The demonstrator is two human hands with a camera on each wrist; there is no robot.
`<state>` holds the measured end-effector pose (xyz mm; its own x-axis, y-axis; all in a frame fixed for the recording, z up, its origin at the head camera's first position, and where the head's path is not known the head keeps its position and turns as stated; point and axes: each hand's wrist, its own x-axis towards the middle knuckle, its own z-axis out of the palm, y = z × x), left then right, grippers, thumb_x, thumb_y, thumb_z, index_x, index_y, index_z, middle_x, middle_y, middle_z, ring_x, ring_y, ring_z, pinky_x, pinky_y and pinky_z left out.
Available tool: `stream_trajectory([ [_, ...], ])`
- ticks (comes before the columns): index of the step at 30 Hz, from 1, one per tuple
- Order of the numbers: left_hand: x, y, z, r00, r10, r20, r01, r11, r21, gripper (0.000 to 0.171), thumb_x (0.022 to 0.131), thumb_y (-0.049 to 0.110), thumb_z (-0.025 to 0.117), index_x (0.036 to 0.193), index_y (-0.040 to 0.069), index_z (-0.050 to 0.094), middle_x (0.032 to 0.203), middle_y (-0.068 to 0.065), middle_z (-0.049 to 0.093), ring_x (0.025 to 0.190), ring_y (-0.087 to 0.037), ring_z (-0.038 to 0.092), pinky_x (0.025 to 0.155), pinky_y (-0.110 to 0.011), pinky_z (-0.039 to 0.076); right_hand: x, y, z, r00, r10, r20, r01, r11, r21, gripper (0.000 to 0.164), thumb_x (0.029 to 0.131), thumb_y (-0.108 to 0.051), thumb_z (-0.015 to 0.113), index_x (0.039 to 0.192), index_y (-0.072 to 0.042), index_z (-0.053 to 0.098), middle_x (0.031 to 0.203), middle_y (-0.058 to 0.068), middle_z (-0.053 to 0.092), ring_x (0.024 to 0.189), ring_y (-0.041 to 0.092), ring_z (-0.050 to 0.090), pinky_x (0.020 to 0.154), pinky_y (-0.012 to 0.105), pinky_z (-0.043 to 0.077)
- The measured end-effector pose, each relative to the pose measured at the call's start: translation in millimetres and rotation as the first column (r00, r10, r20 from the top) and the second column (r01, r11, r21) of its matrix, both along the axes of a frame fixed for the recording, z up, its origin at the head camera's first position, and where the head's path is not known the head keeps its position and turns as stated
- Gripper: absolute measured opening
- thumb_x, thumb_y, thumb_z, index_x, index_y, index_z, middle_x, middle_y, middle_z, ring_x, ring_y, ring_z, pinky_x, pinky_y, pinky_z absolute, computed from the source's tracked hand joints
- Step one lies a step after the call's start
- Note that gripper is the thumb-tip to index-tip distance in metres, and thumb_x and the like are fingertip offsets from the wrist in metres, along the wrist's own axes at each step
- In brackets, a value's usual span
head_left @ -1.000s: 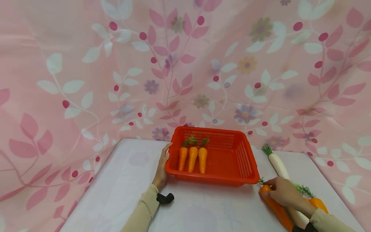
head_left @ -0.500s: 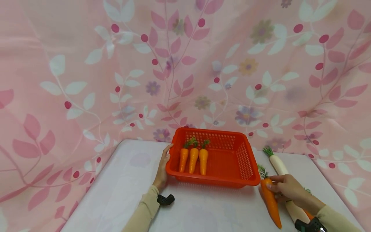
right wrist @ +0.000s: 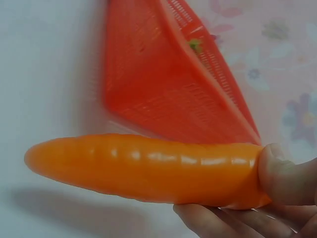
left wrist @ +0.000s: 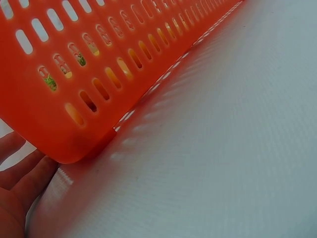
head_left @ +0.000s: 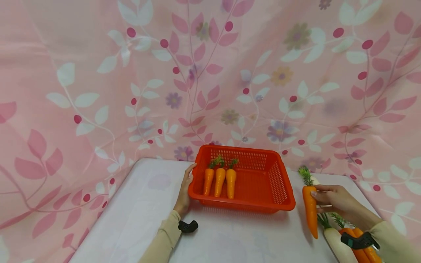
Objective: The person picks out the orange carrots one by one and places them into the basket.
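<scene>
My right hand point(head_left: 335, 201) pinches an orange carrot point(head_left: 310, 210) near its leafy top, thumb on one side and fingers on the other. The carrot hangs tip down, its shadow on the table below in the right wrist view. My left hand point(head_left: 185, 190) touches the left end of a red plastic basket point(head_left: 260, 186), its fingers point(left wrist: 37, 181) fairly straight against the corner in the left wrist view. Inside the basket, three carrots point(head_left: 219, 182) lie side by side at the left, green tops toward the back.
Right of the basket, a white radish point(head_left: 340, 244) and more carrots point(head_left: 360, 252) lie under and beside my right forearm. Another white radish point(head_left: 314, 180) shows partly behind the held carrot. Pink floral cloth point(head_left: 210, 73) hangs behind the white table point(head_left: 148, 190).
My right hand has lifted the carrot off the pile at the right and raised it, turning it more upright, to beside the basket's right end. The left hand has stayed at the basket.
</scene>
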<state>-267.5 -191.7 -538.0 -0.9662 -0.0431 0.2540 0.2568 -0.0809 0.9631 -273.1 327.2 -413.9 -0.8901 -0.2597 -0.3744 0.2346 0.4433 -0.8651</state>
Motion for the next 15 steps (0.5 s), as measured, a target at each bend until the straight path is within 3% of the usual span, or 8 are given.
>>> stream_trajectory([
  [5,-0.1,0,-0.7,1.000,0.000,-0.001,0.000,1.000,0.001,0.050,0.113,0.042,0.031,0.161,0.033,0.037,0.171,0.008,0.029,0.159,-0.031,0.031,0.127,-0.062,0.028,-6.9,5,8.6,0.999,0.030,-0.030,-0.030,0.999,-0.028,0.067,0.111,-0.022,0.054,0.155,0.021,0.028,0.107,-0.002,0.077,0.094,0.020,0.076,0.085,0.041,0.066],
  [15,0.0,-1,-0.9,1.000,-0.009,0.006,0.008,1.000,0.010,0.049,0.114,0.040,0.029,0.162,0.034,0.036,0.171,0.008,0.027,0.159,-0.031,0.031,0.128,-0.062,0.028,-21.7,6,28.9,0.993,0.089,-0.072,-0.093,0.995,-0.047,0.067,0.113,-0.023,0.049,0.158,0.019,0.022,0.111,-0.008,0.074,0.103,0.015,0.075,0.091,0.043,0.065],
])
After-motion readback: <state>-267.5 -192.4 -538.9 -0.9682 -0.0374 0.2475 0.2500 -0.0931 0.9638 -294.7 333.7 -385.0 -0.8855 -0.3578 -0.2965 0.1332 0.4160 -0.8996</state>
